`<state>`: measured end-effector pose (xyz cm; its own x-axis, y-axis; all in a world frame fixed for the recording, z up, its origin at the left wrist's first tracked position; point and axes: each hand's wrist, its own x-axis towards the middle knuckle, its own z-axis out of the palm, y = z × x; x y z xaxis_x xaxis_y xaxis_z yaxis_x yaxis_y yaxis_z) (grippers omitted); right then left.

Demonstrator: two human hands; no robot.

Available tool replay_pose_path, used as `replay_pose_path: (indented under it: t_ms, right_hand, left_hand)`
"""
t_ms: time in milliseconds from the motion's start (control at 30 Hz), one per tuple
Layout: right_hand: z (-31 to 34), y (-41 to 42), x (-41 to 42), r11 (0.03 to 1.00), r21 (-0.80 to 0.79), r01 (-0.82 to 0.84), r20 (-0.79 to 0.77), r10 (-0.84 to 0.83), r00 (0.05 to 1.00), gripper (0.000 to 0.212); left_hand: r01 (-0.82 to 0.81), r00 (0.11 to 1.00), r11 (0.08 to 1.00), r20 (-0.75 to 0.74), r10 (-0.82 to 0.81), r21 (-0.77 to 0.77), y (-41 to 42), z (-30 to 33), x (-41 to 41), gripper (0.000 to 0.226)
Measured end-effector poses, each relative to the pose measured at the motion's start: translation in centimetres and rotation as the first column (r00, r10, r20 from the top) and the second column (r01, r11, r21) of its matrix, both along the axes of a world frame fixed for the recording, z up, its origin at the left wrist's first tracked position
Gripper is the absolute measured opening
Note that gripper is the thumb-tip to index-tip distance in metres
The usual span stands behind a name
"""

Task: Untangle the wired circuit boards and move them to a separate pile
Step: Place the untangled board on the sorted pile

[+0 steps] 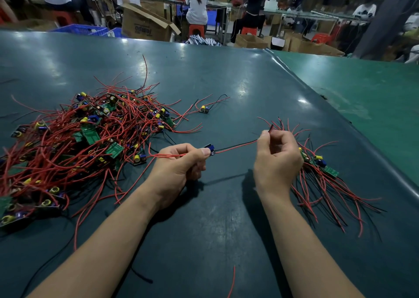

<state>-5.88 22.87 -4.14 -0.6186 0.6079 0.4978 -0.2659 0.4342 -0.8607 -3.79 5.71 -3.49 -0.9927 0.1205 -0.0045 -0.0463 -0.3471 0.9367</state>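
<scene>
Two hands up over the dark green table (226, 82), one small circuit board (209, 149) strung between them. My left hand (179, 171) pinches that board between thumb and forefinger, the other fingers curled in under the palm; red leads (167, 155) trail out leftward from my grip. My right hand (277, 159) is closed in a loose fist, thumb and forefinger nipping the far end of the board's black and red wire pair (238, 144), and the wire runs fairly straight from one hand to the other, lifted clear of the table. The wire tips poke up just above my right forefinger.

Off to my left sits the big tangled heap (74, 137): red wires looping every way, green boards, yellow-topped capacitors and blue parts all knotted together. To my right, just behind my right hand, lies the small sorted pile (322, 177), boards bunched together with wires fanning out toward me and away. One lone board (204, 109) rests on the table beyond my hands, near the heap's right edge, its wires spread out. A loose red wire scrap (232, 282) lies near the bottom edge, between my forearms.
</scene>
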Motion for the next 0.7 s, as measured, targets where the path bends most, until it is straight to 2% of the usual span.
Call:
replay_pose_path:
  t_ms: [67, 133, 200, 300, 333, 400, 467, 500, 600, 700]
  right_hand:
    - [-0.3, -0.1, -0.1, 0.996, 0.086, -0.011, -0.03, 0.014, 0.999, 0.003]
    - [-0.5, 0.1, -0.3, 0.996, 0.021, -0.086, 0.01, 0.086, 0.996, 0.012]
    - [-0.4, 0.3, -0.3, 0.982, -0.062, -0.178, 0.103, 0.184, 0.978, 0.019]
    - [-0.6, -0.1, -0.1, 0.939, -0.145, -0.312, 0.29, 0.341, 0.894, 0.019]
    - [-0.7, -0.3, -0.1, 0.931, -0.107, -0.349, 0.344, 0.364, 0.866, 0.017]
    - [-0.8, -0.7, 0.2, 0.919, 0.089, -0.384, 0.408, 0.318, 0.856, 0.011]
    - [-0.7, -0.9, 0.6, 0.882, 0.298, -0.367, 0.369, 0.248, 0.896, 0.031]
    - [-0.4, -1.1, 0.8, 0.87, 0.326, -0.371, 0.318, 0.268, 0.909, 0.034]
    - [0.4, -2.2, 1.8, 0.834, 0.221, -0.506, 0.174, 0.477, 0.862, 0.02]
    - [0.7, -3.5, 2.6, 0.721, 0.042, -0.692, 0.079, 0.688, 0.722, 0.026]
  left_hand:
    - [-0.016, 1.0, 1.0, -0.006, 0.016, 0.003, 0.0, -0.1, -0.1, 0.028]
    - [-0.075, 0.997, 0.997, -0.032, 0.075, -0.005, 0.1, -0.2, -0.2, 0.025]
    - [-0.212, 0.973, 0.977, -0.092, 0.21, -0.013, 0.0, -0.2, -0.4, 0.018]
    - [-0.411, 0.89, 0.912, -0.223, 0.398, -0.01, -0.4, -0.1, -0.7, 0.013]
    - [-0.458, 0.859, 0.889, -0.258, 0.442, -0.003, -0.5, -0.1, -0.8, 0.017]
    - [-0.546, 0.788, 0.836, -0.37, 0.492, -0.051, -0.8, -0.2, -0.7, 0.021]
    - [-0.617, 0.695, 0.781, -0.531, 0.484, -0.096, -0.8, -0.3, -0.5, 0.018]
    - [-0.631, 0.654, 0.771, -0.592, 0.471, -0.084, -0.6, -0.3, -0.5, 0.018]
    - [-0.666, 0.544, 0.739, -0.745, 0.385, -0.104, -0.5, -0.4, -0.1, 0.02]
    - [-0.747, 0.437, 0.631, -0.871, 0.225, -0.212, -1.0, -0.6, 0.2, 0.026]
